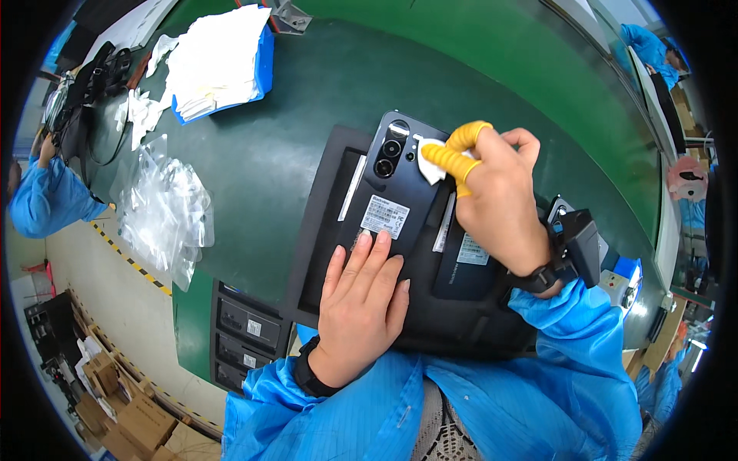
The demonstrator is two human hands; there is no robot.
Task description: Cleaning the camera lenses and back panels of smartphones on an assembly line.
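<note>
A dark smartphone [403,180] lies back up, tilted, on a black foam tray [317,230]; its camera block is at the far end and a white label sits mid-back. My left hand [361,300] rests flat near its lower part, with the fingertips touching the back by the label. Yellow finger cots cover fingers of my right hand [503,188], which pinches a folded white wipe [431,163] against the phone beside the cameras. Under my right wrist, a second dark phone [461,273] lies in the tray, partly hidden.
A blue box [265,65] piled with white wipes [219,58] stands far left on the green table [307,73]. Nearer are transparent plastic bags [165,219]. Another tray with phones [250,326] sits lower left. Co-workers in blue are at both sides, one sleeve [50,200] at left.
</note>
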